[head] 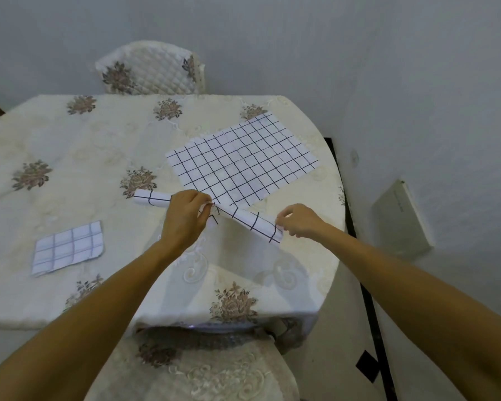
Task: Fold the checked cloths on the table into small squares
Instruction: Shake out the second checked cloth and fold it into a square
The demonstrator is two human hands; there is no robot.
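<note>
Middle of held cloth (252, 222) hidden behind left hand (184, 218); grip unclear, prob. pinch. Table (70, 146) cut off left.

Folded cloth (67, 248) left, flat cloth (240, 160) right — both on table (70, 157).

The 2 arms are bare. The left forearm (99, 299) and right forearm (402, 279) reach forward from the lower corners and converge. The left hand (185, 218) shows its back, fingers curled, thumb and fingertips pinching the cloth (252, 222) near its middle. The right hand (300, 222), apart from the left, curls its fingers and pinches the cloth's right end.
</note>
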